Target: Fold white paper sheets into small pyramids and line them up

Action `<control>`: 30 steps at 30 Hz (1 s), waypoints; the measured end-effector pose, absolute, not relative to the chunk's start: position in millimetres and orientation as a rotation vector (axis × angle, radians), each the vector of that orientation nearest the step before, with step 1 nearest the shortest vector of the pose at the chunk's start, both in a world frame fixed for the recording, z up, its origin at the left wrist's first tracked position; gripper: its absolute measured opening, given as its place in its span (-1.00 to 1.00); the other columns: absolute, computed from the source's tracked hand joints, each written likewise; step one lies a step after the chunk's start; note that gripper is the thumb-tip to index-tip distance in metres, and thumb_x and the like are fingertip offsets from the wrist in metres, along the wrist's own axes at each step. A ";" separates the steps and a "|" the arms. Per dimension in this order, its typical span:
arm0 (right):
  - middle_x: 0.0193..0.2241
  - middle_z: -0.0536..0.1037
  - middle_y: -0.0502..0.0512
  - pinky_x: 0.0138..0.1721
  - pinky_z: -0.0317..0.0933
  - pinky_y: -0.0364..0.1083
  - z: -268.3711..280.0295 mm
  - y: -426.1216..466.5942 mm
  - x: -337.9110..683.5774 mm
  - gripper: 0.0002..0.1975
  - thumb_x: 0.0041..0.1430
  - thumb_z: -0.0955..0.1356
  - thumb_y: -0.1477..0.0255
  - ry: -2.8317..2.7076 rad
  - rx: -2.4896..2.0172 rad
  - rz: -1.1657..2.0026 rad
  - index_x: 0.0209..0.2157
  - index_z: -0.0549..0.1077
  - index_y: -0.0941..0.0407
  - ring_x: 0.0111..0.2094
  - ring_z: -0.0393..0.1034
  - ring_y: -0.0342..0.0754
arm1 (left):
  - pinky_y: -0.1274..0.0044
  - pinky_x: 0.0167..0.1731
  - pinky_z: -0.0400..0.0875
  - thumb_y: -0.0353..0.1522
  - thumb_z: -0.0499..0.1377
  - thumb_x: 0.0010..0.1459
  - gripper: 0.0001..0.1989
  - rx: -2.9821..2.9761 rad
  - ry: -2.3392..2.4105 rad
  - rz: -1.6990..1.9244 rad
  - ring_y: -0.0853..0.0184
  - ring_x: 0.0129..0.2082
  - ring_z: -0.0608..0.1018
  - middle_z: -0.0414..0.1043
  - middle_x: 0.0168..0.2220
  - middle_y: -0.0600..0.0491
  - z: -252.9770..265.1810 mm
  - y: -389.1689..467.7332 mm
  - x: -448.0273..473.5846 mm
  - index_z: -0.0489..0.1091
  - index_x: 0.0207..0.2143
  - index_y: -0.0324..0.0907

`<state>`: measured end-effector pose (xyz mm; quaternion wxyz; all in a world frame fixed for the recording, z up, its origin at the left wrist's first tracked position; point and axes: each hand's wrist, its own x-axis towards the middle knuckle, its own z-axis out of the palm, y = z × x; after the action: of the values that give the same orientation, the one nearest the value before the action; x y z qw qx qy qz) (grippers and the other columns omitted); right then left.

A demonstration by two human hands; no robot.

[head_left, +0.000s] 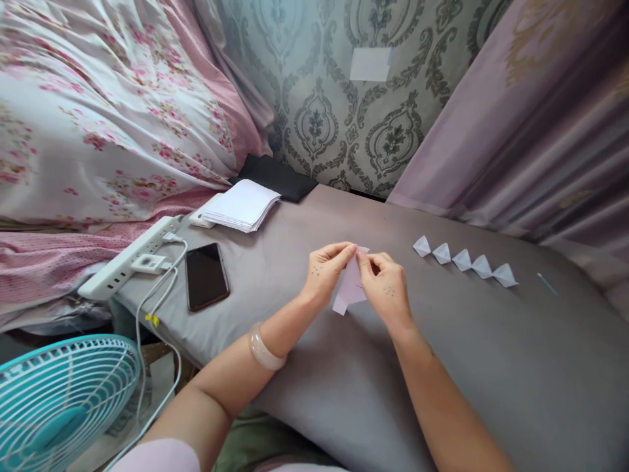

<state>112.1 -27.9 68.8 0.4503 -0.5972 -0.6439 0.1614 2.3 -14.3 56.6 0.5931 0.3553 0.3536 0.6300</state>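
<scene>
Both hands meet over the middle of the grey-covered surface, pinching one piece of folded paper (350,286). The paper looks pale pinkish white, with a narrow strip hanging at its lower left. My left hand (325,267) grips its upper left edge between thumb and fingers; a pale bangle (264,349) circles that wrist. At the upper right edge, my right hand (386,282) is closed on the same paper and covers part of it. To the right stands a row of several small folded white paper pieces (462,260), apart from both hands.
A stack of white paper (242,204) lies at the back left before a black flat item (280,177). Nearer are a phone (207,276) and a power strip (130,257) with trailing cables. A turquoise fan (66,400) stands lower left. A thin stick (547,283) lies far right.
</scene>
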 end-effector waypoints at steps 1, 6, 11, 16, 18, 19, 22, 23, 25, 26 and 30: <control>-0.51 0.45 0.06 -0.35 0.20 -0.07 69.2 -28.4 112.1 -0.63 0.20 0.27 0.19 -1.590 -1.482 0.415 -0.53 0.49 0.12 -0.47 0.33 -0.10 | 0.53 -0.33 0.34 -0.25 0.35 -0.05 -0.79 0.824 0.825 1.465 0.41 -0.42 0.46 0.55 -0.41 0.02 56.4 -13.9 1.6 0.57 -0.41 -0.22; -0.50 0.49 0.07 -0.36 0.23 -0.07 72.5 -28.6 119.7 -0.62 0.10 0.33 0.11 -1.566 -1.484 0.593 -0.54 0.50 0.13 -0.46 0.35 -0.09 | 0.57 -0.41 0.33 -0.23 0.35 -0.05 -0.75 0.759 0.753 1.467 0.45 -0.49 0.45 0.52 -0.45 0.05 55.7 -7.2 -5.3 0.55 -0.38 -0.22; -0.36 0.59 0.15 -0.27 0.33 -0.02 81.4 -25.2 129.0 -0.60 -0.06 0.44 0.10 -1.445 -1.382 0.814 -0.31 0.52 0.13 -0.35 0.46 -0.02 | 0.52 -0.31 0.38 -0.24 0.38 -0.08 -0.73 0.668 0.658 1.434 0.37 -0.39 0.54 0.55 -0.40 0.01 60.0 -4.0 -9.3 0.54 -0.35 -0.21; -0.31 0.61 0.15 -0.28 0.36 -0.03 83.4 -25.7 120.4 -0.57 -0.07 0.46 0.10 -1.302 -1.238 1.038 -0.26 0.53 0.13 -0.32 0.49 -0.02 | 0.55 -0.30 0.34 -0.29 0.41 -0.14 -0.79 0.634 0.668 1.391 0.43 -0.38 0.49 0.53 -0.41 0.06 60.3 -8.4 -3.2 0.55 -0.44 -0.21; -0.35 0.62 0.13 -0.31 0.35 -0.04 80.7 -25.7 117.1 -0.58 -0.09 0.47 0.12 -1.294 -1.250 1.076 -0.28 0.55 0.14 -0.36 0.48 -0.03 | 0.55 -0.28 0.33 -0.30 0.40 -0.13 -0.81 0.637 0.669 1.389 0.44 -0.39 0.48 0.53 -0.42 0.07 59.2 -9.2 -2.0 0.56 -0.44 -0.21; -0.37 0.62 0.12 -0.32 0.35 -0.04 79.2 -25.4 116.3 -0.58 -0.10 0.48 0.12 -1.286 -1.254 1.096 -0.29 0.55 0.14 -0.37 0.48 -0.03 | 0.54 -0.28 0.32 -0.30 0.40 -0.13 -0.81 0.639 0.673 1.387 0.44 -0.39 0.48 0.53 -0.42 0.07 58.5 -9.2 -2.0 0.56 -0.44 -0.21; -0.36 0.62 0.11 -0.31 0.37 -0.03 76.6 -23.9 116.5 -0.57 -0.14 0.49 0.14 -1.240 -1.227 1.153 -0.26 0.55 0.13 -0.36 0.49 -0.02 | 0.53 -0.28 0.31 -0.29 0.40 -0.12 -0.80 0.637 0.683 1.378 0.44 -0.41 0.47 0.52 -0.42 0.07 56.2 -8.1 -3.1 0.55 -0.43 -0.20; -0.36 0.62 0.11 -0.32 0.37 -0.04 76.6 -23.5 116.9 -0.56 -0.15 0.50 0.16 -1.220 -1.217 1.158 -0.25 0.54 0.13 -0.36 0.49 -0.03 | 0.53 -0.28 0.31 -0.29 0.40 -0.12 -0.80 0.638 0.679 1.374 0.45 -0.41 0.47 0.52 -0.42 0.07 55.6 -7.7 -3.5 0.55 -0.42 -0.20; -0.37 0.62 0.10 -0.34 0.37 -0.06 77.3 -23.2 117.5 -0.54 -0.16 0.51 0.18 -1.189 -1.211 1.140 -0.23 0.54 0.14 -0.39 0.49 -0.05 | 0.52 -0.27 0.32 -0.28 0.40 -0.13 -0.78 0.637 0.664 1.362 0.45 -0.42 0.47 0.51 -0.43 0.07 55.3 -7.3 -4.1 0.54 -0.43 -0.21; -0.38 0.62 0.10 -0.36 0.36 -0.07 77.8 -23.3 117.6 -0.54 -0.16 0.51 0.18 -1.184 -1.215 1.125 -0.22 0.53 0.14 -0.40 0.48 -0.06 | 0.52 -0.27 0.32 -0.29 0.41 -0.14 -0.78 0.635 0.659 1.355 0.44 -0.42 0.47 0.51 -0.43 0.07 55.6 -7.3 -4.2 0.54 -0.43 -0.22; -0.41 0.60 0.07 -0.42 0.33 -0.09 78.6 -25.4 117.1 -0.55 -0.10 0.48 0.18 -1.217 -1.229 1.073 -0.18 0.53 0.13 -0.46 0.45 -0.09 | 0.51 -0.29 0.32 -0.32 0.43 -0.19 -0.77 0.633 0.676 1.347 0.44 -0.44 0.47 0.50 -0.45 0.07 58.1 -7.7 -4.3 0.52 -0.47 -0.24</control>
<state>117.1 -25.4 78.6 0.5253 -0.5139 -0.5086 0.4487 -4.3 -7.7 58.1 0.6841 0.2825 0.3014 0.6011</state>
